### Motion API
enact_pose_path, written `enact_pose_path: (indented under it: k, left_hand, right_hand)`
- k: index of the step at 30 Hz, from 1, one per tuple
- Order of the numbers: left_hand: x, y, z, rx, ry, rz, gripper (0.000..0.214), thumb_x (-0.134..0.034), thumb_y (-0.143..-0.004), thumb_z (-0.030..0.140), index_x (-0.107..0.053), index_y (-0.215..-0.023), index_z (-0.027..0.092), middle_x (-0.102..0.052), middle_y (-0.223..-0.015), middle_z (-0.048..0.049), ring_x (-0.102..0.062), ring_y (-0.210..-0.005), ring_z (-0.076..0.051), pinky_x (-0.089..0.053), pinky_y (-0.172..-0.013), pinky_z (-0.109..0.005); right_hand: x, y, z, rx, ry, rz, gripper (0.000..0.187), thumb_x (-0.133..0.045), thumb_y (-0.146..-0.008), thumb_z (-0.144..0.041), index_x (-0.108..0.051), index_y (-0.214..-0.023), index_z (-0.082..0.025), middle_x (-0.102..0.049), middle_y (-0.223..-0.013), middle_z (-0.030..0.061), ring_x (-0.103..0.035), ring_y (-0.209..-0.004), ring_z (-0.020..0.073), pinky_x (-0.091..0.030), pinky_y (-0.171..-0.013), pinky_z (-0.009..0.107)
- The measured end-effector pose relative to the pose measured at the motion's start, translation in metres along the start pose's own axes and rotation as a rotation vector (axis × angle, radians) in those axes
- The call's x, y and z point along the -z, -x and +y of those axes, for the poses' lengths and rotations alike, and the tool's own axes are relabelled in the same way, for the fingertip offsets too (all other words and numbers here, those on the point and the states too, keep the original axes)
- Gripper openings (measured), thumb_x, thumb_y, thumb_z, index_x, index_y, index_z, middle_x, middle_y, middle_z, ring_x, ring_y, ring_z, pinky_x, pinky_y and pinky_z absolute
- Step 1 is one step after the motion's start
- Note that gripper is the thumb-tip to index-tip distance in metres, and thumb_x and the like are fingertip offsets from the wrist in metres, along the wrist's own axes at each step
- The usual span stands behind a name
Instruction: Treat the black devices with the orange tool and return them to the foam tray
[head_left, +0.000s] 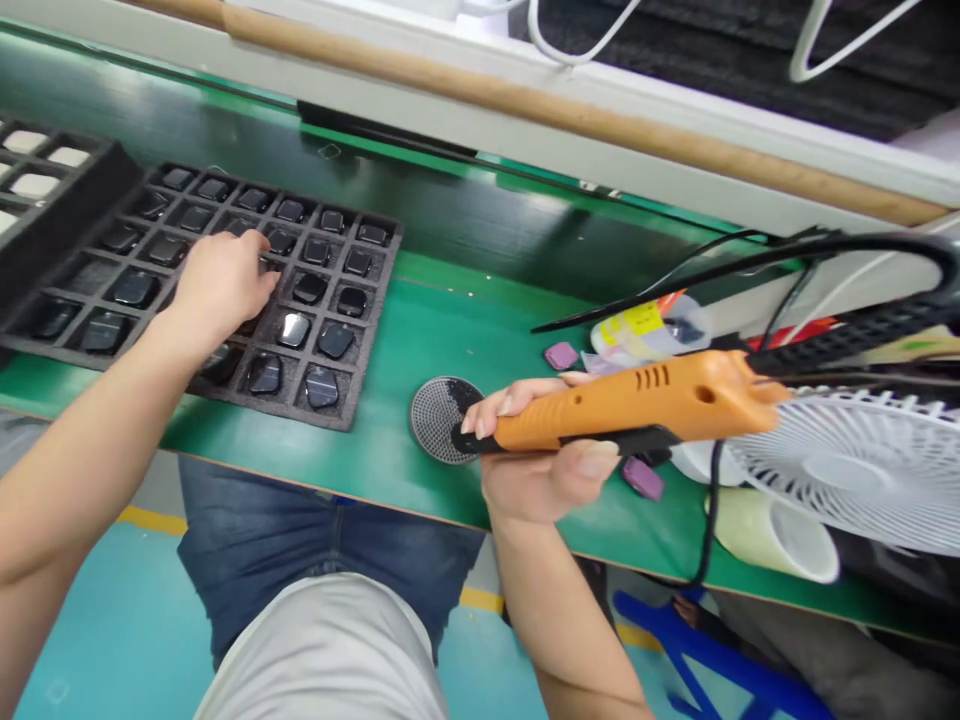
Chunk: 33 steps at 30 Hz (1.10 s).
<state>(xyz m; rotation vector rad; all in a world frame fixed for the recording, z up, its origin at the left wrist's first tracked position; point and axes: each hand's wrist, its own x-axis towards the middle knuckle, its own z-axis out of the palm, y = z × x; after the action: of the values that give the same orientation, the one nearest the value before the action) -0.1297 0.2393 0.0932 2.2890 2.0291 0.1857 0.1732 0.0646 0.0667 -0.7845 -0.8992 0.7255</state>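
Note:
My left hand (225, 275) reaches down over a dark foam tray (360, 370), its thumb and fingers bent around one compartment. A black, rounded-square piece (268, 265) shows partly between those fingers; the rest of it is hidden. Similar glossy pieces, like watch bodies, sit in most of the tray's compartments. Wrapped in my right hand (540, 470) is an orange corded electric screwdriver (637, 395), held nearly level, its black nose pointing left. Under that nose lies a round grey dish with a perforated face (442, 415), dark specks on its right side.
Another foam tray with white pieces (34, 185) overlaps the left side. At right are a white fan (847, 470), a pale cup (780, 535), purple blocks (643, 478), a plastic container (652, 325) and black cables (750, 265). A shelf edge (465, 85) runs above the green bench.

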Motion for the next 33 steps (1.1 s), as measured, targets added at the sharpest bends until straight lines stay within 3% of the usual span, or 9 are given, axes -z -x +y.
enact_pose_path:
  k: [2, 5, 8, 11, 13, 16, 33]
  left_hand:
    - [0.01, 0.03, 0.01, -0.051, 0.034, 0.085, 0.048, -0.053, -0.116, 0.044, -0.067, -0.144, 0.007, -0.072, -0.133, -0.0153, -0.067, -0.133, -0.041, -0.049, -0.12, -0.065]
    - [0.005, 0.101, 0.047, -0.371, 0.146, 0.3, 0.028, -0.06, -0.114, 0.035, -0.075, -0.132, 0.019, -0.075, -0.128, -0.0105, -0.07, -0.125, -0.033, -0.057, -0.112, -0.053]
    - [-0.026, 0.17, 0.091, -0.728, 0.277, 0.294, 0.023, -0.061, -0.11, 0.018, -0.074, -0.129, 0.012, -0.075, -0.129, -0.0156, -0.071, -0.115, -0.03, -0.062, -0.099, -0.045]
    - [-0.064, 0.205, 0.114, -0.824, 0.341, 0.222, 0.025, -0.056, -0.109, 0.009, -0.072, -0.128, 0.007, -0.076, -0.131, -0.0181, -0.071, -0.115, -0.03, -0.061, -0.099, -0.046]
    - [-0.083, 0.209, 0.116, -0.789, 0.378, 0.213, 0.024, -0.059, -0.109, 0.01, -0.073, -0.129, 0.008, -0.075, -0.135, -0.0177, -0.07, -0.118, -0.03, -0.059, -0.103, -0.048]
    - [-0.096, 0.207, 0.111, -0.724, 0.469, 0.203, 0.024, -0.067, -0.109, 0.018, -0.073, -0.132, 0.014, -0.075, -0.133, -0.0144, -0.068, -0.119, -0.029, -0.057, -0.106, -0.048]
    - [-0.101, 0.208, 0.116, -0.652, 0.601, 0.231, 0.018, -0.07, -0.107, 0.019, -0.076, -0.124, 0.015, -0.076, -0.124, -0.0125, -0.067, -0.113, -0.027, -0.056, -0.101, -0.044]
  right_hand:
    - [-0.001, 0.001, -0.002, -0.003, -0.005, -0.002, 0.051, -0.077, -0.087, -0.074, -0.067, -0.116, -0.034, -0.065, -0.078, -0.0066, -0.058, -0.05, 0.0146, -0.051, -0.045, 0.033]
    - [-0.006, 0.002, -0.01, -0.015, -0.022, -0.01, 0.05, -0.079, -0.085, -0.074, -0.069, -0.115, -0.035, -0.068, -0.078, -0.0067, -0.059, -0.051, 0.0152, -0.052, -0.047, 0.033]
    - [-0.012, 0.005, -0.02, -0.053, -0.032, -0.029, 0.046, -0.077, -0.087, -0.073, -0.073, -0.115, -0.036, -0.069, -0.079, -0.0063, -0.059, -0.051, 0.0153, -0.053, -0.048, 0.034]
    - [-0.015, 0.011, -0.027, -0.119, -0.032, -0.116, 0.048, -0.076, -0.087, -0.076, -0.074, -0.116, -0.037, -0.069, -0.081, -0.0057, -0.061, -0.055, 0.0161, -0.056, -0.051, 0.036]
    - [-0.015, 0.016, -0.028, -0.15, -0.014, -0.177, 0.05, -0.075, -0.087, -0.078, -0.074, -0.118, -0.039, -0.069, -0.082, -0.0051, -0.063, -0.057, 0.0171, -0.057, -0.054, 0.038]
    - [-0.014, 0.022, -0.028, -0.164, 0.024, -0.198, 0.053, -0.072, -0.089, -0.08, -0.072, -0.122, -0.039, -0.068, -0.084, -0.0039, -0.063, -0.06, 0.0177, -0.057, -0.056, 0.038]
    - [-0.018, 0.027, -0.019, -0.188, 0.082, -0.259, 0.052, -0.069, -0.093, -0.077, -0.071, -0.126, -0.037, -0.067, -0.089, -0.0033, -0.064, -0.066, 0.0181, -0.057, -0.058, 0.04]
